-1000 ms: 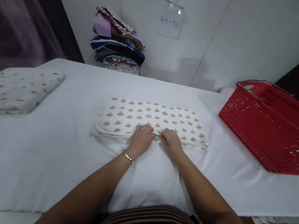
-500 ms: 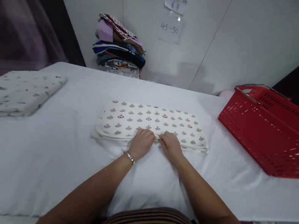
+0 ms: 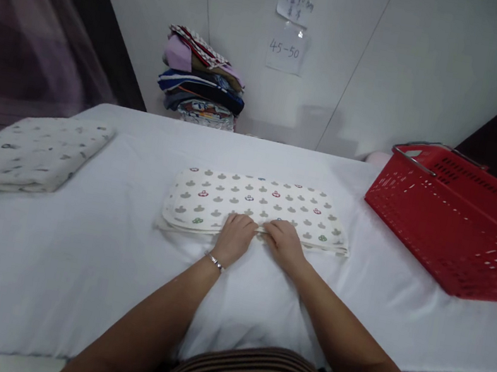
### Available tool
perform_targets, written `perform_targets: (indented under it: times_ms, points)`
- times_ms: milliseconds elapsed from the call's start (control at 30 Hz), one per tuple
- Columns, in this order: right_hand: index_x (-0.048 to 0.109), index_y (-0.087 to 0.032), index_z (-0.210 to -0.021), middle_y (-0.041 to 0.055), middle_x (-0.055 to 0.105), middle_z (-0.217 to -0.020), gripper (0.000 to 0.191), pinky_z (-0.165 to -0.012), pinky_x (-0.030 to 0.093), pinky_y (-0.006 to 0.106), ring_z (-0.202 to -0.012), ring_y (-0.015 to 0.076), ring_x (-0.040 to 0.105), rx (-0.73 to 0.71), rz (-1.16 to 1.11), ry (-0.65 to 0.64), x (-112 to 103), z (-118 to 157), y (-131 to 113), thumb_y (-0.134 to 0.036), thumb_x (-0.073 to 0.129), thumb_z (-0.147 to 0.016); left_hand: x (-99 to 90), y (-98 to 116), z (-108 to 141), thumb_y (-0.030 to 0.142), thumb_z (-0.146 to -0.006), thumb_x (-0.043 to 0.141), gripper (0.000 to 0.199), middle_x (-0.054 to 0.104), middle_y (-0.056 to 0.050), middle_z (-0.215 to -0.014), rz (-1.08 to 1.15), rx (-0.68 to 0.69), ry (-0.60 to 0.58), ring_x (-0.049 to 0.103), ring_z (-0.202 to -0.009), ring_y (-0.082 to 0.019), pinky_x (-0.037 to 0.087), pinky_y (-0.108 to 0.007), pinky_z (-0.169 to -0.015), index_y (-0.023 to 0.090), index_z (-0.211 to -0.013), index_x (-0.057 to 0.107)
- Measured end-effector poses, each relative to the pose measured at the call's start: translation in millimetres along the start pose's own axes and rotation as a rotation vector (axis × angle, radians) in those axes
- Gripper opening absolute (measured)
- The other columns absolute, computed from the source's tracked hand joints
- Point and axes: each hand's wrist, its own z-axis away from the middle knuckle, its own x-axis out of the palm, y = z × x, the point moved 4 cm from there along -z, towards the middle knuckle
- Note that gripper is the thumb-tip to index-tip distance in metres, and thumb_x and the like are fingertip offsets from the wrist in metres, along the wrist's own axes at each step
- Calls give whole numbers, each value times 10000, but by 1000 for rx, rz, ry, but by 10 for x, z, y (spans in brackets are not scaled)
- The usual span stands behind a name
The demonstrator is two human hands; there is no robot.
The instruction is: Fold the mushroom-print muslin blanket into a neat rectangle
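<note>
A folded white cloth [image 3: 227,198] with a grey, red, blue and green mushroom-like print lies flat as a wide rectangle in the middle of the table. At its near edge, close to the centre, my left hand [image 3: 236,235] has its fingers curled over the fabric layers. Just right of it, my right hand [image 3: 284,242] pinches the same edge, the fingertips of both hands almost meeting. The thumbs are mostly hidden. The cloth's layers show along its near side, slightly offset at the left corner.
A white-covered table [image 3: 95,261] spreads beneath. Another folded printed cloth [image 3: 37,152] rests at the left. On the right stands a red perforated basket [image 3: 452,228] with metal handles. Behind the table's far edge is a stack of folded fabrics [image 3: 204,82]; paper signs [image 3: 286,48] hang on the wall.
The camera view has shifted slightly. Both hands stay at the cloth's near edge, with hardly any movement against it.
</note>
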Motion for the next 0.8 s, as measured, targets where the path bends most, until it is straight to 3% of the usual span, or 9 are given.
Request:
perform_targets:
  times_ms: [233,467,633,800]
  points:
    - [625,-195,-962,75,611,-881,171,-742,397,340,-839,219,516,-13,27,-58,88,-26,-36,-195,459,-923,-17,16,26,221,-890,493,107,615,-39,-867,-67,-42,-7,539,-903,-200,385,-393,-858,217,-912,598]
    - [621,-190,-932,73,612,-877,160,-734,402,336,-829,225,518,-43,48,-73,121,-16,37,-184,463,-910,-194,-77,151,79,-885,370,252,613,-33,-917,-200,-48,5,535,-940,-192,373,-370,-900,209,-947,577]
    - [629,-192,-922,75,614,-871,167,-735,411,335,-853,230,531,-50,86,-114,134,-29,52,-165,466,-898,-461,-472,337,70,-853,410,275,642,-43,-959,-230,-109,13,547,-956,-202,377,-385,-903,205,-1006,593]
    - [633,-189,-934,83,619,-898,173,-737,408,330,-863,230,531,-56,135,-107,155,-26,45,-167,465,-898,-760,-963,673,49,-787,468,351,656,-56,-1045,-243,-243,46,545,-1016,-216,365,-397,-917,221,-1055,616]
